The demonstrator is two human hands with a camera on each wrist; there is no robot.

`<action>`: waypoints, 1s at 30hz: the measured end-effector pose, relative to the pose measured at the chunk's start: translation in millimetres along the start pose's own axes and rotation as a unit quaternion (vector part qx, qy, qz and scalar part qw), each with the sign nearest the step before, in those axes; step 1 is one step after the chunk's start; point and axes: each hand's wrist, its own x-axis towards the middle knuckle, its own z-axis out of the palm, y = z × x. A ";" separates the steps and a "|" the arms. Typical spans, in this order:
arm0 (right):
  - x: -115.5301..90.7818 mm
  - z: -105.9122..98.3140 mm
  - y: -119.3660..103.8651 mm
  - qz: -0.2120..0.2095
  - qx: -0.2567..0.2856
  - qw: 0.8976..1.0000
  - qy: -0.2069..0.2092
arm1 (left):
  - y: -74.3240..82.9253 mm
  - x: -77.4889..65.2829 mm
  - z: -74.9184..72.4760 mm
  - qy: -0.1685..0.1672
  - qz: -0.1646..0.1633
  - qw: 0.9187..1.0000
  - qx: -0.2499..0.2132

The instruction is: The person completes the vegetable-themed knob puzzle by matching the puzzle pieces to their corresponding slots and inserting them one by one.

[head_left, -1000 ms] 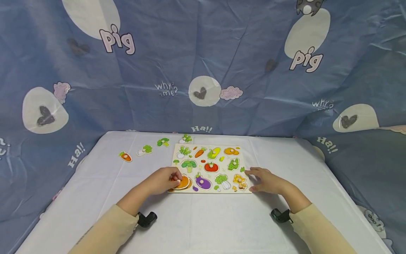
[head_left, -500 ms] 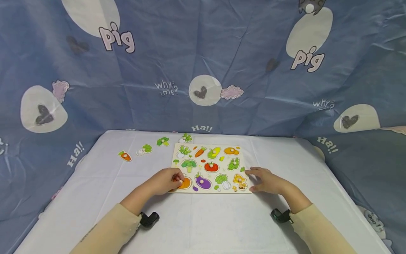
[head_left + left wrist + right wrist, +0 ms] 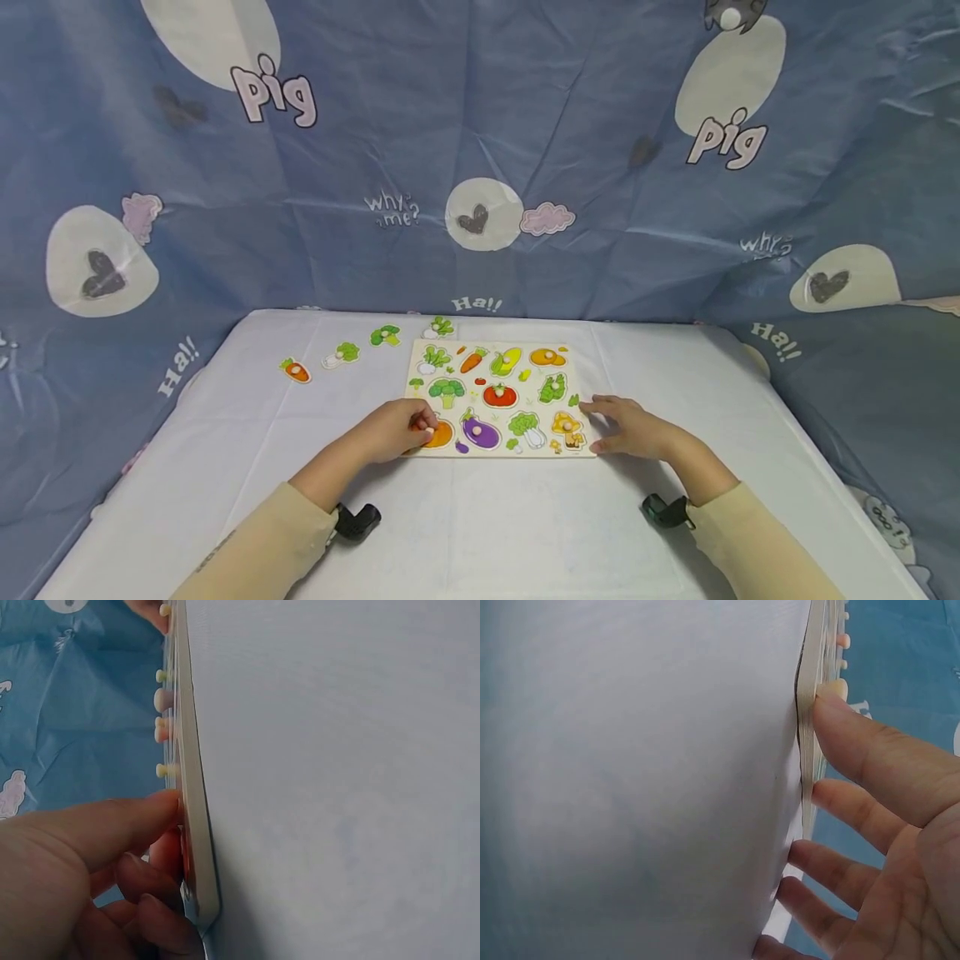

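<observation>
A wooden knob puzzle board [image 3: 491, 454] with vegetable pictures lies flat on the table. At its lower left corner my left hand [image 3: 397, 429] pinches the knob of an orange pumpkin-like puzzle piece [image 3: 443, 432], which lies over its spot on the board. Curled fingers partly cover that piece. My right hand [image 3: 626, 427] rests at the board's right side, thumb and fingers spread. In the right wrist view its thumb [image 3: 847, 739] touches the board's edge. Eggplant [image 3: 480, 432], tomato [image 3: 499, 396], corn [image 3: 506, 361] and mushroom [image 3: 567, 428] pieces with knobs sit in the board.
Loose pieces lie on the white tablecloth [image 3: 517, 525] left of and behind the board: a carrot [image 3: 296, 370], a bok choy [image 3: 342, 355], a broccoli [image 3: 386, 335] and a turnip [image 3: 438, 327]. A blue printed cloth [image 3: 375, 267] hangs behind the table.
My left hand has shifted slightly right with the pumpkin-like piece, which sat off its spot a second ago and now lines up with it. The right hand has stayed put.
</observation>
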 end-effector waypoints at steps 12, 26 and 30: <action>-0.6 -0.6 -0.1 -0.008 -0.016 1.000 0.004 | -1.7 -5.2 -2.2 0.012 0.012 1.000 0.003; 0.0 1.2 -0.6 0.016 0.001 1.000 -0.004 | -16.6 -16.7 -17.6 0.033 -0.001 0.999 -0.032; -0.5 0.7 -1.8 0.018 -0.005 1.000 -0.002 | -26.1 -21.7 -30.6 0.053 0.012 0.998 -0.035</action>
